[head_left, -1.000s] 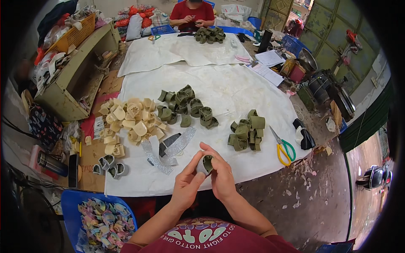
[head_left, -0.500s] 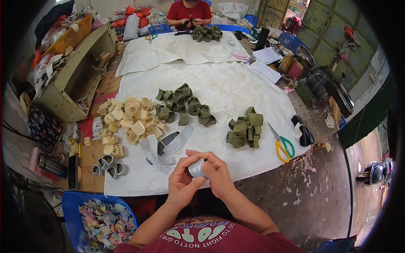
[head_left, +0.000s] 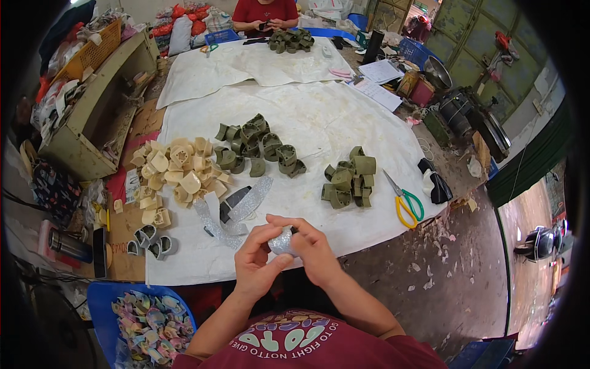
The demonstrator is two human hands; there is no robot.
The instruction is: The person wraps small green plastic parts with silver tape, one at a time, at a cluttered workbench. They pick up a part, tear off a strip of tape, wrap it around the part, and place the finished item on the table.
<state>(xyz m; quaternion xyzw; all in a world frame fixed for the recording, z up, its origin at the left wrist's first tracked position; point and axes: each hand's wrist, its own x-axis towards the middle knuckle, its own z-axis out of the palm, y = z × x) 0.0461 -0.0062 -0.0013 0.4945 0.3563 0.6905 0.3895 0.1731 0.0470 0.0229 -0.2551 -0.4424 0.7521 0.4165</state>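
Note:
Close to the table's front edge, a small rounded block covered in silver glitter sheet, apparently a shoe heel [head_left: 282,241], sits between both hands. My left hand [head_left: 257,253] has its fingers and thumb wrapped round it. My right hand [head_left: 310,246] presses the other side, its fingers bent over the top, where a dark part shows. Just beyond the hands lie strips of silver glitter sheet [head_left: 253,202] with dark grey backing. Bare beige heels [head_left: 184,169] are heaped at the left, and silver-covered heels [head_left: 153,240] stand at the near left.
Olive-green heels [head_left: 252,144] lie mid-table, with another olive cluster [head_left: 349,179] at the right. Scissors [head_left: 402,200] with yellow and green handles lie beside it. A blue bin [head_left: 101,307] of colourful pieces stands at the lower left. Across the table, a person [head_left: 265,15] handles something dark.
The view has shifted slightly, so the table things appear lower-left or higher. Both hands still hold the glitter-covered heel, which is turned a little, showing a dark part at its top.

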